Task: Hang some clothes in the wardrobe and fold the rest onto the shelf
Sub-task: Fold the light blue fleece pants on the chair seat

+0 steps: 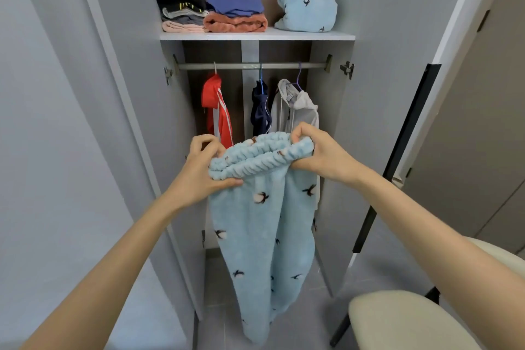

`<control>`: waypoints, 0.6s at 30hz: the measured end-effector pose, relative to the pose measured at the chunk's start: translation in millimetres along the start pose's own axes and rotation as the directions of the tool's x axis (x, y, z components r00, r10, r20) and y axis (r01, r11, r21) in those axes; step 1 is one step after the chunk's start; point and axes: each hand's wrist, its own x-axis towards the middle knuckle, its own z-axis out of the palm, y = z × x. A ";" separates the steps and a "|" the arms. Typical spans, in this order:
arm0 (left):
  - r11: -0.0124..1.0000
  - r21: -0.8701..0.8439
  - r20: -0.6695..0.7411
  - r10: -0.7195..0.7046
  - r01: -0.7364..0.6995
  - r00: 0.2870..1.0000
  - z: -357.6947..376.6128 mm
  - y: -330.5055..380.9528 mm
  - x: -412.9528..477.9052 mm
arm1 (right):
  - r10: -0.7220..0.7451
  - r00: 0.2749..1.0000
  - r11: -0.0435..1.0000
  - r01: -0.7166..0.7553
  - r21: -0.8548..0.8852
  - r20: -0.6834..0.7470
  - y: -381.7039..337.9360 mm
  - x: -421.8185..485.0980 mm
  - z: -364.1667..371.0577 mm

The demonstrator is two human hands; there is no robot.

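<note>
Right now both hands grasp the gathered elastic waistband of a pair of light blue fleece trousers [264, 236] held up before the open wardrobe [335, 150]. The left hand [203, 170] curls round the waistband's end at about 9 o'clock of the garment's top, thumb underneath and fingers wrapped over the ruffled edge. The right hand [315, 150] pinches the other end at about 2 o'clock, fingers bent over the band. Between the hands the band sags a little, and the two legs hang straight down towards 6 o'clock, printed with small dark bird-like shapes.

Behind the hands, at 12 o'clock, a metal rail [251, 66] crosses the wardrobe. Three garments hang from it: a red jacket with white stripes [217, 111] at the left, a navy garment [260, 111] on a blue hanger in the middle, and a pale grey hooded top [295, 105] on a purple hanger at the right, just behind the right hand's knuckles.

Above the rail sits a white shelf [257, 35]. On it, at 11 o'clock, lies a stack of folded dark, grey and pink clothes [181, 8]; touching it is a folded blue piece on top of a folded orange one [235, 15]; well apart at 1 o'clock sits a bundled light blue fleece top [308, 7] with the same print.

Both grey wardrobe doors stand open. At 5 o'clock a cream cushioned seat [403, 321] shows at the lower edge.
</note>
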 end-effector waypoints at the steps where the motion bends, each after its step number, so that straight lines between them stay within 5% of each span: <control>1: 1.000 -0.019 0.011 -0.024 0.024 1.000 2.1 -1.2 0.4 | 0.016 1.000 1.000 -0.016 0.008 -0.007 0.3 0.1 -0.6; 6: 0.956 -0.251 0.029 -0.148 0.151 0.989 10.8 -4.1 8.1 | 0.133 0.990 0.981 -0.139 -0.135 -0.052 5.8 0.7 -15.9; 11: 0.945 -0.281 0.180 -0.121 0.169 0.976 28.1 5.0 24.2 | 0.275 0.961 0.876 -0.268 -0.400 -0.040 23.4 3.0 -33.1; 15: 0.965 -0.187 0.185 -0.147 0.182 0.972 56.3 3.5 45.7 | 0.470 0.883 0.877 -0.469 -0.109 -0.018 56.8 0.6 -35.6; 18: 0.982 -0.087 0.166 -0.151 0.167 0.975 79.6 8.4 66.3 | 0.450 0.893 0.893 -0.449 -0.023 0.001 82.4 6.4 -43.5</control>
